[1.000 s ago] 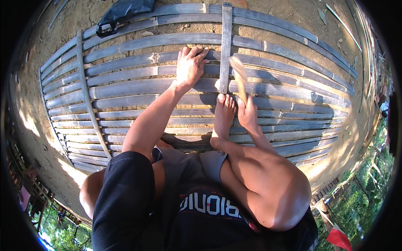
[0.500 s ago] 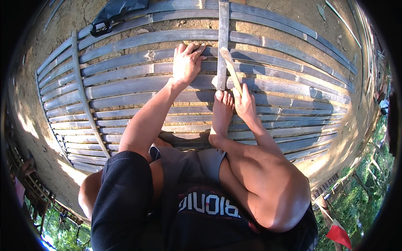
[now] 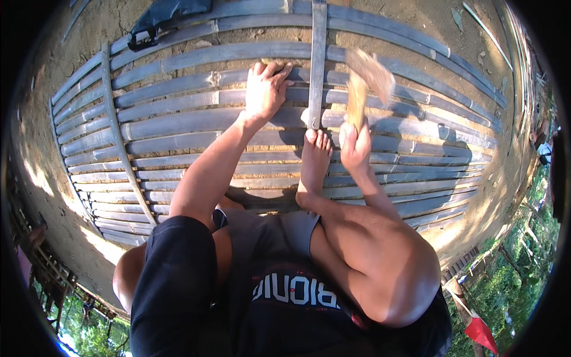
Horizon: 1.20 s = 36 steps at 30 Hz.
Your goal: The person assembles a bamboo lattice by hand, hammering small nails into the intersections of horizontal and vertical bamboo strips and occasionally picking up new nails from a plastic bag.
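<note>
Bamboo slat panel, flat on bare ground. Left hand spread, pressing slats beside the cross-batten. Right hand clenched on raised wooden mallet. Risk: a skewed blow could strike the bare foot bracing that batten.

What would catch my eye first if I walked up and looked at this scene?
Probably the big panel of grey bamboo slats lying flat on the bare dirt, filling the upper half of the view. The person squats on it, left hand pressed flat on the slats beside an upright cross strip. Just right of that strip, the right hand grips a blurred wooden mallet, with a bare foot braced beside it.
</note>
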Tool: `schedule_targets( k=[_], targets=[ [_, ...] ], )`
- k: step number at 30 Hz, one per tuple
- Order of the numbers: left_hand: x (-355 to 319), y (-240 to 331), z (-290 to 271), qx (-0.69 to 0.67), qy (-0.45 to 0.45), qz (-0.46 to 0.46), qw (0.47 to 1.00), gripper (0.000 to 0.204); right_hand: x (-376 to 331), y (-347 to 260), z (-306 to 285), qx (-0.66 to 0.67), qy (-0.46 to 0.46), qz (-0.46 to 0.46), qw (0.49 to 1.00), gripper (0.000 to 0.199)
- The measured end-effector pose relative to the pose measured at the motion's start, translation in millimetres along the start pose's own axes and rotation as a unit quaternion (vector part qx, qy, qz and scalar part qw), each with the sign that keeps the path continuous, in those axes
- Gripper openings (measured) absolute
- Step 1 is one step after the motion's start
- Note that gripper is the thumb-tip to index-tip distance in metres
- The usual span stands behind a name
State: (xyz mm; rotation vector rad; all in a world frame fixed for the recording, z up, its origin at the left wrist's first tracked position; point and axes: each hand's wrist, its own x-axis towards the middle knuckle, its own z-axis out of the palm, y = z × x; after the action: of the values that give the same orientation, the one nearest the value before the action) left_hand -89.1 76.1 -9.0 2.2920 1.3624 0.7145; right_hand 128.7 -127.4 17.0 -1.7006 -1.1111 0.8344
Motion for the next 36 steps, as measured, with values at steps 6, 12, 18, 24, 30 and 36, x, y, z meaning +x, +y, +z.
schedule_targets(
  k=[6,12,18,24,30,36],
  targets=[
    [3,3,0,-0.001,0.001,0.004,1.000,0.043,36,-30,7,-0.093,-0.083,0.090,0.988,0.040],
    [-5,1,-1,-0.003,-0.030,-0.010,0.999,0.042,18,-30,5,-0.028,-0.025,-0.002,0.999,0.042],
    [1,1,1,-0.008,-0.014,-0.014,1.000,0.042,63,-55,18,-0.089,-0.122,0.115,0.982,0.042],
    [0,-3,1,-0.015,0.018,0.004,1.000,0.045,23,-18,8,-0.037,-0.081,0.037,0.995,0.042],
    [-2,-3,-2,-0.002,-0.016,-0.017,1.000,0.043,68,-75,17,-0.079,-0.092,-0.014,0.993,0.033],
    [4,2,-3,-0.003,0.002,0.002,1.000,0.043,62,-38,21,-0.130,-0.074,-0.036,0.988,0.027]
  ],
)
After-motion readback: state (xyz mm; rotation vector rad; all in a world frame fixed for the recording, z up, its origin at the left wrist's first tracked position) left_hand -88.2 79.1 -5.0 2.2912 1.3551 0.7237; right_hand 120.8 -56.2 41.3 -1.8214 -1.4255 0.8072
